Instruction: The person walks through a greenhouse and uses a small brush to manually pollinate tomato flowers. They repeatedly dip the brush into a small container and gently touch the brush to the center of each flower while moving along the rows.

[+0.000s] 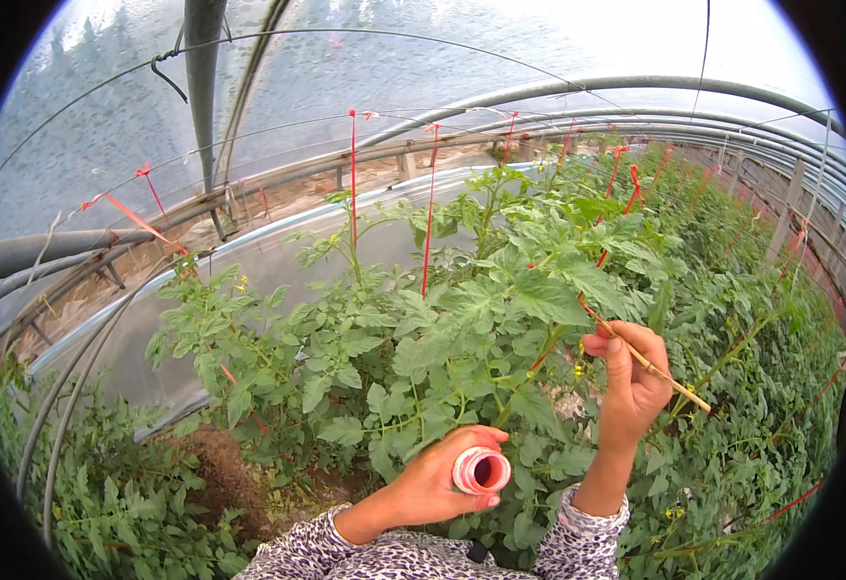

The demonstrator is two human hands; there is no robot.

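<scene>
My left hand is closed round a small open bottle with a white neck smeared pink and red liquid inside, its mouth facing up. In my right hand a thin wooden-handled brush is pinched between thumb and fingers, its tip end pointing up and left into the foliage. Red stain marks the fingertips of both hands. Close to the right hand, yellow tomato flowers hang beside a stem. Leafy tomato plants stand right in front of both hands, and leaves partly hide the brush's tip.
Red strings run up from the plants to overhead wires. At left, a metal post and bent pipes stand near a clear plastic sheet. Dense tomato rows fill the right side. Bare soil shows at lower left.
</scene>
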